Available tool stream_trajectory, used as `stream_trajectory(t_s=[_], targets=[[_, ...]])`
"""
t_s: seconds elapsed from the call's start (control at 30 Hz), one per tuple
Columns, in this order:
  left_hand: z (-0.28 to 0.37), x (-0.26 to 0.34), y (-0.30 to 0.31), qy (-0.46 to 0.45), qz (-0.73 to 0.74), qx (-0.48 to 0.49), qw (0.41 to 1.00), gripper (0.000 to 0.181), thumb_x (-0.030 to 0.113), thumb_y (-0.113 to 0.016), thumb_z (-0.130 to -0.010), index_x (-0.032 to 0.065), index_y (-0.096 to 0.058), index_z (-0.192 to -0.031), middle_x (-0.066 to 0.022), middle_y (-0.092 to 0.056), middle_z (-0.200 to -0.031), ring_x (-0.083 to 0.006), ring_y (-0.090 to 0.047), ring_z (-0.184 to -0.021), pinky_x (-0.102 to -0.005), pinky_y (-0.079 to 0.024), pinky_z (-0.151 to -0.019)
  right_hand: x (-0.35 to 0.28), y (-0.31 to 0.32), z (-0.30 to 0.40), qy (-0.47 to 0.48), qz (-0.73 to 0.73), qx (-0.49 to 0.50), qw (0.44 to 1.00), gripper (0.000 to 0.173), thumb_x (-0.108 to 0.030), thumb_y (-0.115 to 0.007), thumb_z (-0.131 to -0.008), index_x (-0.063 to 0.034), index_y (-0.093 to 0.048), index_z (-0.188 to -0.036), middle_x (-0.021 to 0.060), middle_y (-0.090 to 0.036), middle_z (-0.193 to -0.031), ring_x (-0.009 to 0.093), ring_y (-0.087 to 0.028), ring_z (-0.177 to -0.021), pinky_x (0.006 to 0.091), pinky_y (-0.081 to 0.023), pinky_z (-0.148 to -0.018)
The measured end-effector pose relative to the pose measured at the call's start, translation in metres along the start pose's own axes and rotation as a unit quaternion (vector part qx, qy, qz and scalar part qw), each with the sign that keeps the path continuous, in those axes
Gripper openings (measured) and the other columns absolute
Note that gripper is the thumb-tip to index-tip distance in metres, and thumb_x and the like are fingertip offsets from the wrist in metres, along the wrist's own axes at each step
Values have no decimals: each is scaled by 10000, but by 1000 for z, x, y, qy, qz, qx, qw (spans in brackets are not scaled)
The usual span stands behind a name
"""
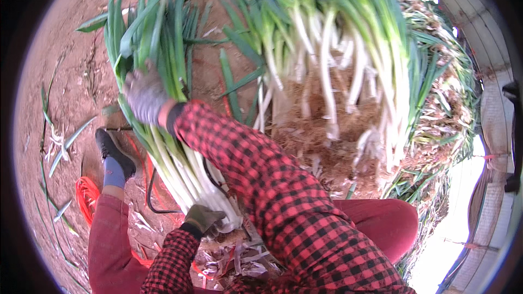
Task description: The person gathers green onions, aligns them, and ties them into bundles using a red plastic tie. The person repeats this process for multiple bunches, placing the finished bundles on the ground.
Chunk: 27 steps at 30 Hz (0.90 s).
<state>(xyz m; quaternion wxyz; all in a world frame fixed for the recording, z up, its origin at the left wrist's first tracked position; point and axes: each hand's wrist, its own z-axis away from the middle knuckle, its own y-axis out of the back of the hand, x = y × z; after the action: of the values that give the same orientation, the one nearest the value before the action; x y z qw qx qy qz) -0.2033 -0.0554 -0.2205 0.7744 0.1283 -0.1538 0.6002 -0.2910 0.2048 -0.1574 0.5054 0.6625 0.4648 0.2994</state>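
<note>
A bundle of green-leaved leeks or large scallions lies slantwise before me, white root ends towards my body. My gloved left hand is at the white ends, its fingers against the lowest stalks. Further up, my gloved right hand rests on the green leaves, slightly blurred; whether its fingers close on them I cannot tell. A dark curved bar or frame shows beside and partly under the bundle. To the right lies a big heap of the same plants, leaves away from me, white stems and roots nearer.
A coil of orange-red twine lies on the bare soil by my left leg. Peeled skins are scattered close to my body. Loose leaves lie at the left. Beyond the heap, at the right, are trimmings and a pale sheeted wall.
</note>
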Motion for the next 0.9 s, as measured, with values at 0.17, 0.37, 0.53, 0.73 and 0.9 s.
stream_trajectory(t_s=[0.17,0.37,0.53,0.73,0.9], targets=[[-5,21,-14,0,-138,19,990,292,301,-719,-709,40,-685,-583,-72,-621,-526,-151,-560,-403,-290,-461,-431,-4,70,120,251,2,157,955,93,-239,-555,-687,-168,-605,-651,8,-607,-718,207,-566,-773,441,-410,-756],[-11,-8,-5,13,-55,64,996,281,240,-713,-738,-18,-673,-635,-103,-613,-535,-185,-516,-344,-310,-412,-331,113,290,277,92,52,8,994,130,-123,-640,-630,-89,-635,-755,106,-615,-794,306,-599,-746,406,-475,-752],[-15,-11,-9,-30,-97,81,992,321,287,-682,-776,-15,-670,-668,-117,-608,-539,-202,-511,-335,-318,-401,-310,222,404,598,-540,-133,421,717,195,-134,-631,-817,11,-610,-945,80,-643,-863,148,-573,-787,296,-458,-758],[-22,-17,-10,-32,-83,112,990,327,265,-677,-778,-37,-630,-660,-130,-594,-551,-229,-507,-341,-339,-402,-304,152,265,874,-816,-4,198,543,116,-65,-625,-770,-1,-646,-864,95,-667,-797,180,-628,-735,260,-498,-626],[-25,-20,-6,38,-36,132,990,323,269,-685,-780,-14,-610,-643,-98,-562,-519,-202,-495,-358,-319,-397,-333,157,181,838,-832,6,113,543,555,-262,-729,-670,19,-546,-1113,221,-605,-1051,306,-588,-992,369,-459,-847]])
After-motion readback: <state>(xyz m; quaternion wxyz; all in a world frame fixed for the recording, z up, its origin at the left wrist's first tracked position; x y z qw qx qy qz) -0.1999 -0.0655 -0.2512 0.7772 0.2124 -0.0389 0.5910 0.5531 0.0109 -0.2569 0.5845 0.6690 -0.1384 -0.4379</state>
